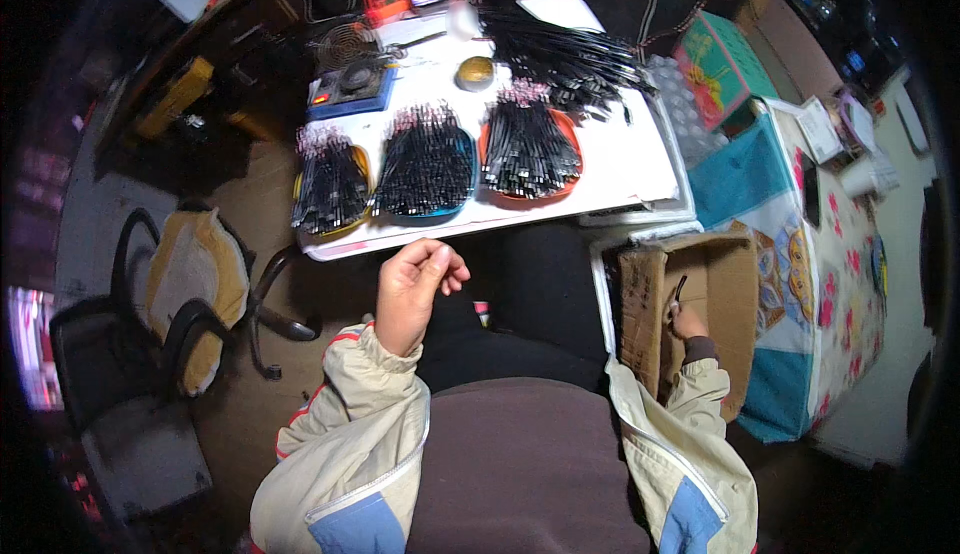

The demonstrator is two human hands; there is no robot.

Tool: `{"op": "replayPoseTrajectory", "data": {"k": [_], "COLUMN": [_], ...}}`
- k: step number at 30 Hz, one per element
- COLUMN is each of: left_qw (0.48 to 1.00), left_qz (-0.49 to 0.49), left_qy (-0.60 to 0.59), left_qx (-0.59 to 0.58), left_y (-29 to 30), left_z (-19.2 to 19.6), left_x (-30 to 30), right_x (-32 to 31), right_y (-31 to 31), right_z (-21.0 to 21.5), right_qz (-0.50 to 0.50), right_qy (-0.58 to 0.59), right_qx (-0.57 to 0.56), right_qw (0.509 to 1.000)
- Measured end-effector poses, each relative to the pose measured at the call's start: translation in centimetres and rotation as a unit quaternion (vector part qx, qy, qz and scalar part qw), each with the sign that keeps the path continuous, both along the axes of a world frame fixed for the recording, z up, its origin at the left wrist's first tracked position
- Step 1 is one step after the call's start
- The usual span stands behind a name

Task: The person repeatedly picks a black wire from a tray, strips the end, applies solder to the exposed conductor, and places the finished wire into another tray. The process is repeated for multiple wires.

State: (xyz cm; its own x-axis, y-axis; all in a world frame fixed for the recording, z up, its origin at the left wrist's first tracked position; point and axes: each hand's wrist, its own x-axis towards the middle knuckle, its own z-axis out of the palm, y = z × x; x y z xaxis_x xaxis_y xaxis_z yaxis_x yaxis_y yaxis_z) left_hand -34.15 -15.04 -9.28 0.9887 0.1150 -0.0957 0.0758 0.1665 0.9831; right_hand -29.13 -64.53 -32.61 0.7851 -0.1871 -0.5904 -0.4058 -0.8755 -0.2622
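The dark brown top (530, 464) and beige jacket with blue panels (370, 409) lie nearest the camera. The right hand (688, 324) is inside the brown cardboard box (732, 324), fingers apparently pinching a thin black strip (681, 288); its long axis runs from the fingertips away from the body, tilting slightly right. The left hand (412, 289), well apart from it, hangs just beside the near edge of the white desk (620, 179), fingers curled inward, nothing visible in them, nearer the three bundles of pink-tipped black strips (425, 159).
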Motion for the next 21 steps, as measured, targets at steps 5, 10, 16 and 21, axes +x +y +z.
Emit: {"op": "replayPoseTrajectory", "data": {"k": [5, 10, 16, 21], "left_qw": [0.987, 0.890, 0.751, 0.737], "left_qz": [0.097, 0.155, 0.138, 0.167], "left_qy": [-0.032, -0.064, 0.027, 0.009], "left_qx": [0.126, 0.425, 0.645, 0.655], "left_y": [4.7, 13.2, 18.7, 19.6], "left_z": [1.2, 2.5, 0.7, -1.3], "left_x": [0.4, 5.8, 13.7, 15.3], "right_x": [2.9, 4.1, 3.0, 4.0], "right_y": [1.2, 1.7, 9.8, 16.7], "right_z": [-3.3, 6.5, 18.4, 21.8], "right_qz": [0.181, 0.054, 0.103, 0.150], "right_qy": [0.011, -0.189, -0.239, -0.236], "right_qx": [-0.056, -0.091, -0.034, 0.029], "right_qw": [0.982, 0.976, 0.965, 0.960]}}
